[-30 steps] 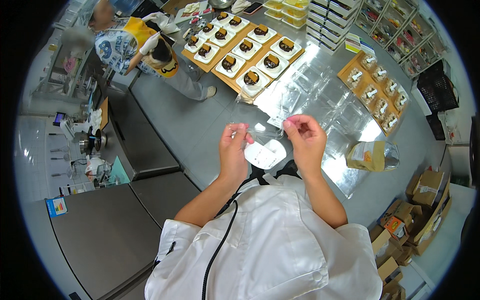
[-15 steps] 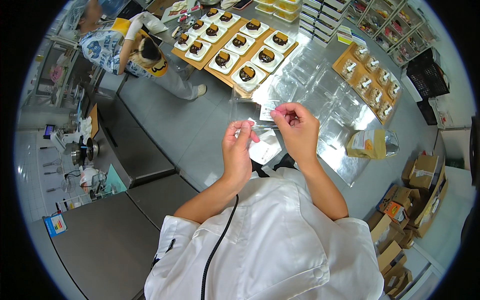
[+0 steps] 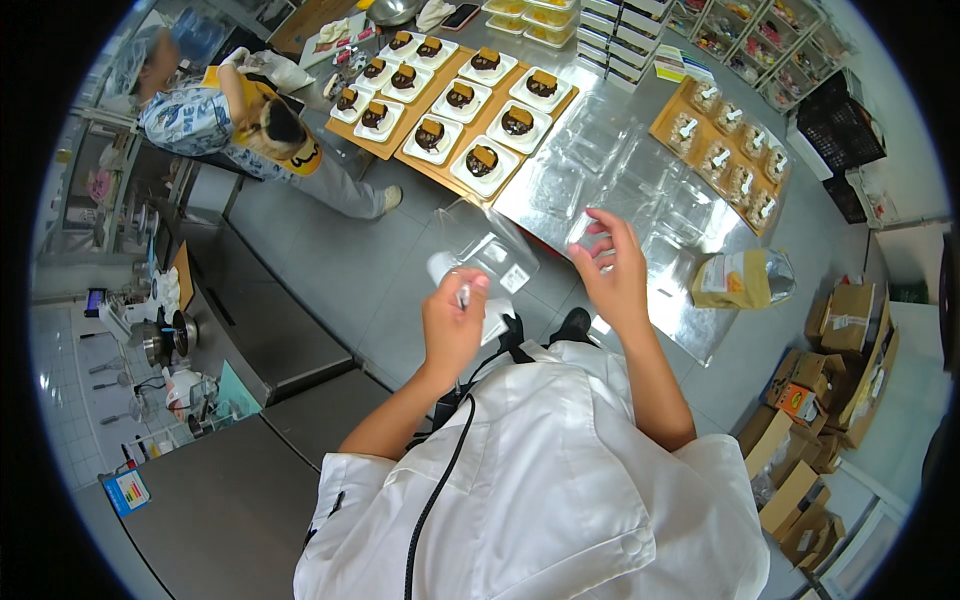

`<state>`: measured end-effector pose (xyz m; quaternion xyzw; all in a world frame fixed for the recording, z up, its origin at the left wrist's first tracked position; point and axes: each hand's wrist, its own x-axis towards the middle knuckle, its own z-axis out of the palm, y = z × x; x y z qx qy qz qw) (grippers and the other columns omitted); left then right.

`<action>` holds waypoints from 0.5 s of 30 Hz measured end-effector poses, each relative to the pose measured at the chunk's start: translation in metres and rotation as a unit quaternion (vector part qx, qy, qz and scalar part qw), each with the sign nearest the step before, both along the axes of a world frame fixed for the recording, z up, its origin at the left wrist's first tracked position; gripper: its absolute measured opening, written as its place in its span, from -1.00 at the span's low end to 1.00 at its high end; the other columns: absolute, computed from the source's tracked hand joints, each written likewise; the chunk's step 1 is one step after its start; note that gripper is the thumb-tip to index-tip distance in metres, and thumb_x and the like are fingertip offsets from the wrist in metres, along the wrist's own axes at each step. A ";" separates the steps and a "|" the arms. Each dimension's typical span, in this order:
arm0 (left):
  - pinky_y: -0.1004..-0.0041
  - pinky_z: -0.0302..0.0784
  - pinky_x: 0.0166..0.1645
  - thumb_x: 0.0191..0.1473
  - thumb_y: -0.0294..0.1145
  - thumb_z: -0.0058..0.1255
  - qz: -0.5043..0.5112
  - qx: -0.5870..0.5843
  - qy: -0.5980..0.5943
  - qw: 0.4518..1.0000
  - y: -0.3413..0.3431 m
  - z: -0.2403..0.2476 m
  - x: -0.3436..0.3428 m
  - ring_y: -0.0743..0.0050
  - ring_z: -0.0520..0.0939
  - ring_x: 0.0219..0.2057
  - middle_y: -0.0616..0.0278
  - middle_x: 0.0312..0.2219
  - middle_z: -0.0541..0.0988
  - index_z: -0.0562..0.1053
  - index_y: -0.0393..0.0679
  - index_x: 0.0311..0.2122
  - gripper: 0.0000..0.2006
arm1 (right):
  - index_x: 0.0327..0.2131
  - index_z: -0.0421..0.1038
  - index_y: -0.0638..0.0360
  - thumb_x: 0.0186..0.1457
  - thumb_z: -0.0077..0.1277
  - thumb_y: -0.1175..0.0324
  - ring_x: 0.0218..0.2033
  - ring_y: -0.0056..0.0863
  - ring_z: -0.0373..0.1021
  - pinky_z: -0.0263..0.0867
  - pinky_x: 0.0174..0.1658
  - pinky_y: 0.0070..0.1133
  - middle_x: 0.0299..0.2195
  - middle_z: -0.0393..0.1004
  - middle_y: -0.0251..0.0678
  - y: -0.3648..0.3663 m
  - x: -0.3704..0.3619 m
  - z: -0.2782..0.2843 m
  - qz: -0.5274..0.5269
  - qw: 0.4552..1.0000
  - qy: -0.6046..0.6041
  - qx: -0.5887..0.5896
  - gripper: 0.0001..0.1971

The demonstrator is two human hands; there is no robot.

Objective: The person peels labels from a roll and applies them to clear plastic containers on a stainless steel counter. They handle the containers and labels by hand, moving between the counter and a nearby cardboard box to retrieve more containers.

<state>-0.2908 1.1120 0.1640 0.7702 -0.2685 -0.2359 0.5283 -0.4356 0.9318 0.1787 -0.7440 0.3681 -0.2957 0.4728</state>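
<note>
My left hand (image 3: 455, 322) is closed on a clear plastic lid (image 3: 480, 238), which hangs tilted over the floor gap in front of the table. A white label with a dark printed square (image 3: 514, 278) shows on the lid. Beside the same fingers is a white paper strip (image 3: 495, 322); how it is gripped is hidden. My right hand (image 3: 614, 268) is raised by the table's near edge, fingers apart and slightly curled, with nothing visibly held. Beyond it, several clear plastic lids (image 3: 655, 180) lie on the steel table (image 3: 690, 318).
Wooden boards (image 3: 402, 142) bear white trays of chocolate-topped desserts. On the right stand a board (image 3: 672, 138) of small packed cups and a gold pouch (image 3: 735, 280). A co-worker (image 3: 190, 122) is at the left. Cardboard boxes (image 3: 848, 325) are stacked at the right.
My right hand has let go of the label and moved away to the right. My left hand has shifted left with the lid, and the lid is now tilted.
</note>
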 end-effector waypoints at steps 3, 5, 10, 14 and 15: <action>0.27 0.35 -0.64 0.18 -0.35 0.09 -0.144 0.114 -0.328 0.927 0.005 0.003 -0.001 0.24 0.49 -0.75 0.20 -0.74 0.42 0.48 -0.10 -0.31 -0.91 | 0.06 0.42 0.07 0.00 0.23 0.44 -0.15 -0.23 0.43 0.46 -0.22 -0.43 0.15 0.25 -0.07 0.032 -0.001 0.026 0.155 0.966 0.074 -0.193 -0.51; 0.19 0.40 -0.62 0.12 -0.40 0.09 -0.209 0.152 -0.389 0.884 0.012 -0.008 -0.002 0.03 0.56 -0.68 0.13 -0.69 0.50 0.48 -0.06 -0.32 -0.96 | 0.06 0.42 0.03 -0.01 0.24 0.44 -0.04 -0.11 0.41 0.48 -0.15 -0.36 0.25 0.17 -0.01 0.045 0.004 0.017 0.229 0.932 0.154 -0.235 -0.50; 0.20 0.41 -0.63 0.12 -0.38 0.10 -0.256 0.157 -0.367 0.881 0.025 -0.035 0.004 0.07 0.55 -0.69 0.15 -0.69 0.49 0.47 -0.07 -0.34 -0.94 | -0.01 0.43 0.03 0.01 0.23 0.45 0.08 0.01 0.38 0.50 -0.12 -0.30 0.30 0.09 0.06 0.063 0.014 -0.021 0.240 0.935 0.187 -0.180 -0.58; 0.19 0.47 -0.59 0.12 -0.37 0.08 -0.300 0.191 -0.363 0.861 0.026 -0.031 0.004 0.07 0.58 -0.65 0.13 -0.67 0.48 0.46 -0.10 -0.37 -0.92 | -0.08 0.44 0.06 -0.03 0.16 0.51 -0.02 -0.03 0.45 0.52 -0.20 -0.34 0.34 0.02 0.10 0.077 0.016 -0.042 0.274 0.903 0.268 -0.195 -0.63; 0.20 0.47 -0.58 0.12 -0.35 0.10 -0.312 0.187 -0.354 0.862 0.025 -0.031 0.003 0.07 0.58 -0.64 0.10 -0.65 0.51 0.49 -0.08 -0.33 -0.92 | -0.11 0.46 0.09 -0.05 0.13 0.53 -0.03 -0.09 0.46 0.52 -0.20 -0.33 0.28 0.16 0.10 0.079 0.010 -0.049 0.249 0.912 0.270 -0.181 -0.65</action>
